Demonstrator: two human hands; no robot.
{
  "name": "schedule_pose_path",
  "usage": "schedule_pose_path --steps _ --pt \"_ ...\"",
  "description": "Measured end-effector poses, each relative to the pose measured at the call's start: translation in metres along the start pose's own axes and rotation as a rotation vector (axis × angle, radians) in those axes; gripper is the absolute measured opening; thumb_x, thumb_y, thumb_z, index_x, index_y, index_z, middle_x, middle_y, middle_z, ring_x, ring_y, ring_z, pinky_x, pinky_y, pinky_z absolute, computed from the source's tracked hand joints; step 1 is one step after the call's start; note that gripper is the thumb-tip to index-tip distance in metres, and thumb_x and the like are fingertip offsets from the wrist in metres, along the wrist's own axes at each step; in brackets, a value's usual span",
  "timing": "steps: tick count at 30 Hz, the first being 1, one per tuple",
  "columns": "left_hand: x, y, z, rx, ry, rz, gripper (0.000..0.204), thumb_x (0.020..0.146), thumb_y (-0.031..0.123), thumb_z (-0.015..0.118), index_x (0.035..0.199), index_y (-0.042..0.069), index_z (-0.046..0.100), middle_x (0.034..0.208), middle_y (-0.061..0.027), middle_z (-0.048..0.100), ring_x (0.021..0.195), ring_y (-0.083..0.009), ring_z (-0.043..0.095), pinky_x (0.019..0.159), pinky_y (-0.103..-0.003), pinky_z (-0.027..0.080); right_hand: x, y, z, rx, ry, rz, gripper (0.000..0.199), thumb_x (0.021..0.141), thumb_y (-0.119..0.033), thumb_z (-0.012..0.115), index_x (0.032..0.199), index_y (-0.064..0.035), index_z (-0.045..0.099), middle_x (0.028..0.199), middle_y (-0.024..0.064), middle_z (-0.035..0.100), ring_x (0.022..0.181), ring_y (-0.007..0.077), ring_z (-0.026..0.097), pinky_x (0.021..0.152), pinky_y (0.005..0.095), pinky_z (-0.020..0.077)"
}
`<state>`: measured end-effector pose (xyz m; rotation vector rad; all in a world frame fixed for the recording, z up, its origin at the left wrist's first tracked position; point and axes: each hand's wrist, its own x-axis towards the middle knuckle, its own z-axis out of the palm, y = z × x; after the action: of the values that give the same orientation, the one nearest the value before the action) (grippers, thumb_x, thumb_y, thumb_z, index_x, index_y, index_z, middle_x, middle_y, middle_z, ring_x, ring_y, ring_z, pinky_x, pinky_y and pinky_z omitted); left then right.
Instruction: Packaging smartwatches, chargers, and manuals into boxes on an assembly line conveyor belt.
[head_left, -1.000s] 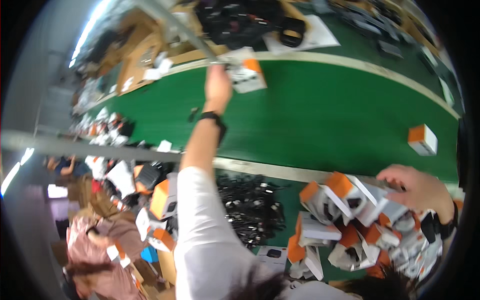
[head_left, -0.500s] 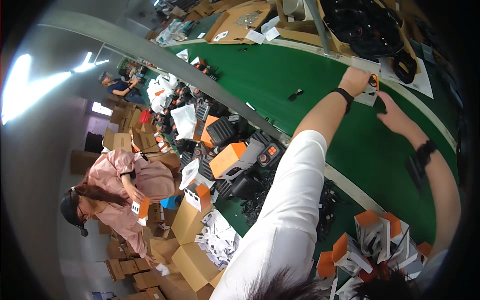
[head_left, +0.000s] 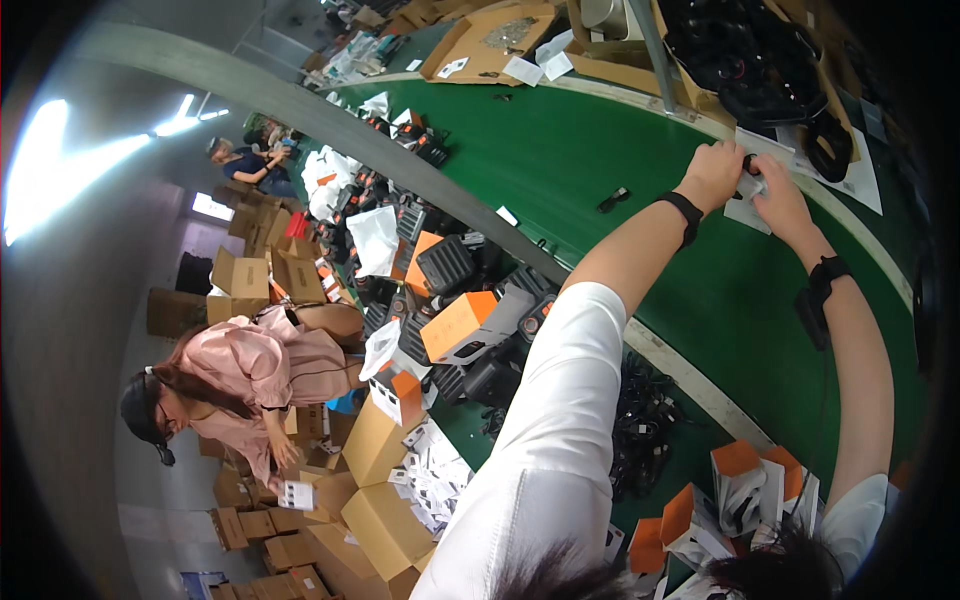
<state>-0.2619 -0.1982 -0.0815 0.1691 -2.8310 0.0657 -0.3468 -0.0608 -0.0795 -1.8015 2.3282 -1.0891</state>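
Over the far right of the green work surface, my left hand (head_left: 714, 174) is closed on a small white box (head_left: 748, 212), partly hidden by my fingers. My right hand (head_left: 783, 200) meets it from the other side, its fingers bent in and gripping the box too. A small black piece (head_left: 749, 163) shows between the fingertips; its kind is too small to tell. White paper lies beneath and beside the hands. Left of them a short black cable (head_left: 613, 200) rests on the green surface.
A metal bar (head_left: 440, 195) crosses above the table. Black-and-orange devices (head_left: 445, 265) and boxes are heaped to the left. Black cables (head_left: 640, 420) lie under my left arm, and orange-and-white boxes (head_left: 740, 485) stand near me. A co-worker in pink (head_left: 270, 365) stands beside open cartons (head_left: 385, 520).
My right hand has moved in from open and apart to join my left at the box. The box's orange side is now out of sight. The co-worker's hand with a box has lowered.
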Motion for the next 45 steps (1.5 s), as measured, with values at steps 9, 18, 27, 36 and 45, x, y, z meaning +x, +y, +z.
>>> schedule_pose_path --steps 9,18,27,36,45 --pt "0.000 0.011 0.006 -0.591 0.190 -0.130 0.020 0.081 0.013 0.053 0.092 -0.001 0.045 0.091 -0.0206 0.050 0.082 -0.0382 0.054 0.070 -0.044 0.046 -0.007 0.042 0.000 -0.071 0.139 0.198 0.031 0.068 0.002 0.050 0.098 -0.0057 0.045 0.103 0.0124 0.047 0.096 0.0324 0.050 0.079 0.0376 0.0422" --pt "-0.010 0.039 0.005 -0.695 0.228 -0.273 0.017 0.080 0.008 0.052 0.090 -0.001 0.042 0.094 -0.0226 0.049 0.084 -0.0409 0.052 0.071 -0.045 0.044 -0.014 0.050 -0.022 0.119 0.178 0.595 0.032 0.062 0.007 0.045 0.091 -0.0062 0.044 0.096 0.0132 0.046 0.074 0.0289 0.056 0.045 0.0337 0.0493" --pt "-0.081 0.076 -0.041 -0.714 0.068 -0.081 0.014 0.078 0.003 0.047 0.091 0.000 0.048 0.087 -0.0223 0.055 0.084 -0.0388 0.053 0.072 -0.044 0.044 -0.103 0.013 -0.070 0.612 -0.218 0.416 0.028 0.065 0.008 0.048 0.091 -0.0030 0.051 0.080 0.0060 0.051 0.050 0.0138 0.053 0.041 0.0249 0.0417" --pt "-0.071 0.128 -0.050 -0.113 -0.211 -0.049 0.022 0.083 0.024 0.053 0.093 0.005 0.047 0.072 -0.0172 0.061 0.063 -0.0332 0.060 0.054 -0.045 0.046 -0.122 -0.020 -0.076 -0.028 -0.151 0.317 0.012 0.066 -0.013 0.063 0.075 -0.0058 0.061 0.085 0.0149 0.057 0.079 0.0318 0.057 0.072 0.0383 0.0455" --pt "-0.084 0.146 -0.048 -0.198 -0.300 0.118 0.025 0.083 0.019 0.050 0.096 -0.001 0.043 0.098 -0.0188 0.049 0.085 -0.0332 0.056 0.066 -0.041 0.049 -0.141 -0.024 -0.072 -0.161 -0.100 0.252 0.011 0.071 -0.013 0.057 0.076 -0.0052 0.064 0.095 0.0164 0.052 0.092 0.0315 0.050 0.078 0.0421 0.0408"
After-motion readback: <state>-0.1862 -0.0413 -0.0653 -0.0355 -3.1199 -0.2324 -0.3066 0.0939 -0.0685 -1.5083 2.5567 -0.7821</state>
